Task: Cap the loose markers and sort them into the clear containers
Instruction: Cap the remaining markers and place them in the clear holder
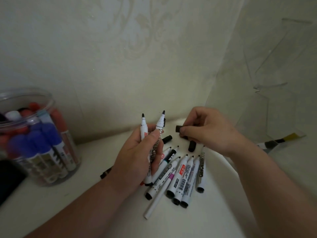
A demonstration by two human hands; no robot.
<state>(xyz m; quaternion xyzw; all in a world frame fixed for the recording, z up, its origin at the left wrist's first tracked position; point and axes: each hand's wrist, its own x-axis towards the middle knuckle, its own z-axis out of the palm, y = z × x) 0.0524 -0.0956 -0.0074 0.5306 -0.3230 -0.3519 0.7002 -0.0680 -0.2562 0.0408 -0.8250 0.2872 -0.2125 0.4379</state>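
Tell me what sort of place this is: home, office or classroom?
Probably a corner of a home, though not certain: damask-patterned wallpaper on both walls, a white tabletop set into the corner, and a clear jar of capped markers beside loose markers being sorted.

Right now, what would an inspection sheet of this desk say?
Surface: white tabletop, set in a wall corner.
Job's things: loose markers piled uncapped; black caps lying beside them; round clear container holding capped markers; clear acrylic holder at right.
Clutter: dark object at left edge; striped strip at right.
Grips: left hand holds two uncapped markers, tips up; right hand pinches a black cap.
Cables: nothing seen.
Surroundings: patterned wallpaper.
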